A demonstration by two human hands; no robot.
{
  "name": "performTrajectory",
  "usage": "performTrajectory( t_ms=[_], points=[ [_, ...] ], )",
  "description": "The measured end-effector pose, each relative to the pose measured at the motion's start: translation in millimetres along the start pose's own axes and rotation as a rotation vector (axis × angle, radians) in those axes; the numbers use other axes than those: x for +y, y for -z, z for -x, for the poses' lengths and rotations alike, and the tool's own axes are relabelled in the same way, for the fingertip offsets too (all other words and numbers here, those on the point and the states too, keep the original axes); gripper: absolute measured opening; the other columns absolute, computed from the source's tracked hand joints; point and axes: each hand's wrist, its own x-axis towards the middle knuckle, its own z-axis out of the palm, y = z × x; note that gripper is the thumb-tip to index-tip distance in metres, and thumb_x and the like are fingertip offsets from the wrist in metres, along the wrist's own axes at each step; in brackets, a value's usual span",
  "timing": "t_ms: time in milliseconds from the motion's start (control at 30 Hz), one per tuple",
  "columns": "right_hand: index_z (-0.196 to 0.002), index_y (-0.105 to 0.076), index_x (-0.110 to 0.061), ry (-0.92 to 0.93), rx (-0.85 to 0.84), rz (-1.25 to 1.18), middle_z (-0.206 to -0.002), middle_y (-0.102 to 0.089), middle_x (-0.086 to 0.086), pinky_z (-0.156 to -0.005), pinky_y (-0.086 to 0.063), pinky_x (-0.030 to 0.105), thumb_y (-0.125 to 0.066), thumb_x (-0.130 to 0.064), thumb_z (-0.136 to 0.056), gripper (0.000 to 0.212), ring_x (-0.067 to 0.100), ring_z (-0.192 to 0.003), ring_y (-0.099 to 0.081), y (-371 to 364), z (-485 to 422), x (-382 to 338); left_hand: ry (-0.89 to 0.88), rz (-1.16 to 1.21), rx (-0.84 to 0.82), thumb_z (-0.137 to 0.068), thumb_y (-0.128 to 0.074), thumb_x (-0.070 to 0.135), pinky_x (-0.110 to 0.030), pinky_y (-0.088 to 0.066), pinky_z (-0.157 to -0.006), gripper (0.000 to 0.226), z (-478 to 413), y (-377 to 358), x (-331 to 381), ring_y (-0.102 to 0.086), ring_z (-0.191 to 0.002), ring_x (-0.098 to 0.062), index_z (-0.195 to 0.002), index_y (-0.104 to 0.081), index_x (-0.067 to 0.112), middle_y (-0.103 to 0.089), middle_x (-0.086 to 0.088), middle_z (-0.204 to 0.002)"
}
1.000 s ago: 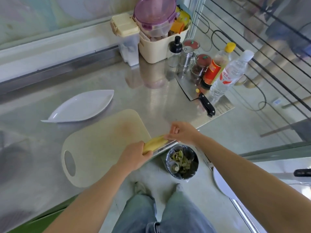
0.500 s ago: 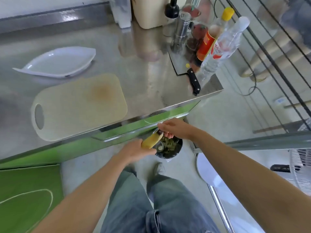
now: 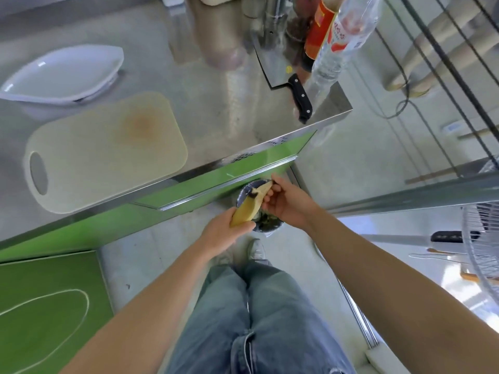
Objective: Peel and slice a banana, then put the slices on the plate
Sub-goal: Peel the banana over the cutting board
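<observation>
Yellow, part-peeled banana sits clenched in the left hand over a small round waste bin on the floor (below the worktop); right hand pinches its peel strip. Best pulled steadily downward, without squeezing the fruit.

My 2 hands sit below the steel counter edge, over the small bin. Pale plastic cutting board bare; white leaf-shaped plate beside it. Black-handled cleaver and bottles crowd the right corner.
</observation>
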Motion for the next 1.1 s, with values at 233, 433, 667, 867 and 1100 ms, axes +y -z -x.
performTrajectory(
  t_ms=[233,433,667,867,1100],
  points=[
    [-0.057,-0.039,-0.015,0.004,0.120,0.002,-0.064,-0.063,0.005,-0.071,-0.054,0.031,-0.046,-0.032,-0.099,0.046,0.017,-0.064,-0.063,-11.7,9.1,-8.6,-0.048,0.210,-0.073,-0.085,-0.066,0.043,-0.021,-0.043,-0.056,0.024,6.1,11.6,3.9,-0.048,-0.059,-0.011,-0.099,-0.057,0.027,-0.051,0.004,-0.068],
    [-0.071,-0.051,-0.014,0.089,0.114,0.077,-0.080,-0.064,0.009,-0.071,-0.058,0.031,-0.045,-0.039,-0.098,0.038,0.020,-0.072,-0.065,-39.7,9.3,-26.4,-0.094,0.259,0.009,-0.086,-0.064,0.045,-0.030,-0.044,-0.057,0.026,10.6,31.2,16.9,-0.048,-0.056,-0.015,-0.098,-0.055,0.024,-0.053,-0.003,-0.070],
    [-0.088,-0.066,-0.008,0.134,0.031,0.378,-0.076,-0.066,0.005,-0.055,-0.052,0.020,-0.052,-0.025,-0.097,0.024,0.012,-0.063,-0.062,-76.3,7.9,-48.4,-0.102,0.188,0.136,-0.085,-0.065,0.046,-0.031,-0.043,-0.054,0.025,13.4,56.8,20.8,-0.049,-0.054,-0.014,-0.096,-0.054,0.027,-0.054,0.001,-0.065],
    [-0.080,-0.064,-0.009,0.085,0.245,0.253,-0.063,-0.067,0.003,-0.041,-0.045,0.017,-0.057,-0.022,-0.095,0.021,0.010,-0.051,-0.063,-81.6,-8.7,-57.5,-0.184,0.255,0.217,-0.083,-0.067,0.045,-0.026,-0.045,-0.056,0.027,8.8,72.6,40.7,-0.051,-0.053,-0.009,-0.103,-0.056,0.031,-0.055,0.008,-0.063],
    [-0.084,-0.067,-0.007,0.128,0.122,0.608,-0.073,-0.070,0.008,-0.054,-0.048,0.023,-0.050,-0.056,-0.090,0.053,0.018,-0.066,-0.066,-91.9,-5.2,-91.3,-0.090,0.148,0.422,-0.077,-0.061,0.059,-0.036,-0.043,-0.059,0.034,-3.3,86.3,47.9,-0.054,-0.060,-0.016,-0.085,-0.050,0.027,-0.054,0.006,-0.065]
  ],
)
